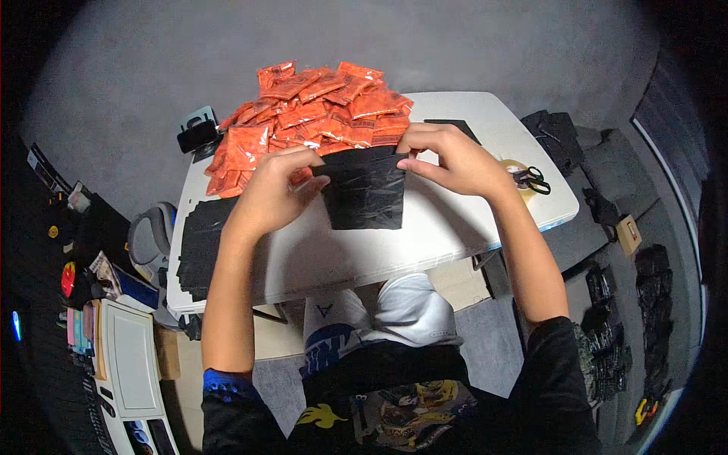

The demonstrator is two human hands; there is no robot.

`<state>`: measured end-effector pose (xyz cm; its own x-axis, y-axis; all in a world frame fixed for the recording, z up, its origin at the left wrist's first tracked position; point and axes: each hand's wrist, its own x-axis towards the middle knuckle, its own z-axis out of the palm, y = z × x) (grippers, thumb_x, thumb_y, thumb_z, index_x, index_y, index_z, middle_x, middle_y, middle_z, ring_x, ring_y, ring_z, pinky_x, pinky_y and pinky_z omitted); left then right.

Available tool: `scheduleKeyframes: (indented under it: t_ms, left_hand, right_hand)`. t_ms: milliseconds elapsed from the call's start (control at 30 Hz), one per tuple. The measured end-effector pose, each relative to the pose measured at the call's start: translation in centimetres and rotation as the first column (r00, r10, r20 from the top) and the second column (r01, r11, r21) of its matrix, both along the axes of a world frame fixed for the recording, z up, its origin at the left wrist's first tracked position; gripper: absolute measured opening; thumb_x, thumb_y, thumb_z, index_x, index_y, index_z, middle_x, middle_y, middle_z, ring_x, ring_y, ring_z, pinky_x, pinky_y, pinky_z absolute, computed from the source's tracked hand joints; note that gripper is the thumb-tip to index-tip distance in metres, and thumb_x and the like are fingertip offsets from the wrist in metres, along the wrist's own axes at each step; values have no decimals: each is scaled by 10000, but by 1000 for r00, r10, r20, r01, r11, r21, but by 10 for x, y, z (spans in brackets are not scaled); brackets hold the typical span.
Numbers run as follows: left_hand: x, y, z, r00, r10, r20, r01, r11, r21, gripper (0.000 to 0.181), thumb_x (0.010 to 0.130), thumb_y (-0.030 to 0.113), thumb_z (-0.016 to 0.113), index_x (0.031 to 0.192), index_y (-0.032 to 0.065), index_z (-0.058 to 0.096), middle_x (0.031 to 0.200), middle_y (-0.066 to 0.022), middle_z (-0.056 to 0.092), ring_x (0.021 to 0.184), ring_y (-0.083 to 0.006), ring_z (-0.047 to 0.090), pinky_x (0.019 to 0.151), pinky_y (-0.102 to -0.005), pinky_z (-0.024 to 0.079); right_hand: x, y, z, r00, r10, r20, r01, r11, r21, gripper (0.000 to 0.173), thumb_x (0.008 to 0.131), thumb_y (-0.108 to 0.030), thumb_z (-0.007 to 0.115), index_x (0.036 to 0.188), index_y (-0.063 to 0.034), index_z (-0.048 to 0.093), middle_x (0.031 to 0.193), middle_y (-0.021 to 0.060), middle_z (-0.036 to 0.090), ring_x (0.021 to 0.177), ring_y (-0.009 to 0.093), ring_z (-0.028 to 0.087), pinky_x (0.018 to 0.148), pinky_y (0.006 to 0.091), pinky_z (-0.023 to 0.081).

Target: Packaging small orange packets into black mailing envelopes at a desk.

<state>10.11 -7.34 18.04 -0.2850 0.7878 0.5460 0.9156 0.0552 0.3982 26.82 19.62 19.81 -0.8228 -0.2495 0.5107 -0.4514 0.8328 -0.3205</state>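
Observation:
A flat black plastic bag (367,190) hangs spread between my two hands above the white table. My left hand (281,185) pinches its upper left corner between thumb and fingers. At the upper right corner, my right hand (441,156) holds the bag the same way. Just beyond the bag rises a heap of orange packets in clear, shiny wrapping (318,111); they bear dark printing. Beside my left forearm lies a stack of black plastic bags (206,244), partly hidden by that arm.
On the white table (352,259), black-handled scissors (533,181) lie over a roll of clear tape (515,166) at the right. A black flat piece (455,129) lies behind my right hand. A phone holder (198,132) stands at the far left corner. Black bundles (654,318) rest on a grey sofa.

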Motion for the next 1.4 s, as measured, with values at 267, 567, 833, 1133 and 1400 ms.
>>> scheduleKeyframes:
  t_ms: [267,567,833,1133,1400]
  left_hand:
    - [-4,1,-9,998,-32,62,29,999,43,195,905,61,790,992,-35,644,831,-125,634,722,-222,618,666,-363,512]
    - [-13,13,-29,896,16,443,-53,996,69,68,1011,51,672,1050,39,618,765,80,490,676,-13,447,592,-225,383]
    - [-21,10,-15,816,-159,555,-2,961,277,35,1059,64,610,1077,58,581,833,73,610,670,6,512,573,-196,393]
    - [-20,19,-18,821,-148,551,20,973,230,62,1048,71,627,1101,45,612,814,89,550,689,10,489,599,-188,401]
    - [-10,42,-42,666,-380,642,40,878,478,426,998,-61,625,1399,26,507,1110,-19,637,906,-74,642,802,-231,526]
  right_hand:
    - [-7,2,-6,998,-38,43,43,994,-102,216,982,-189,715,952,15,651,875,100,641,815,230,618,746,354,508]
    - [-31,-25,-108,971,209,115,27,385,-923,788,920,-29,786,1566,-56,336,1312,125,672,1057,118,684,933,296,551]
    - [-23,-24,-143,864,276,420,201,576,-792,153,961,-95,773,1057,22,753,861,50,777,776,104,742,735,252,599]
    - [-22,-22,-94,905,247,346,107,655,-748,481,900,-112,838,1329,0,649,1244,71,736,1077,143,699,965,303,558]
    - [-63,-52,-91,997,28,69,64,140,-988,257,963,-153,786,1144,21,727,1083,97,778,926,147,737,835,297,600]
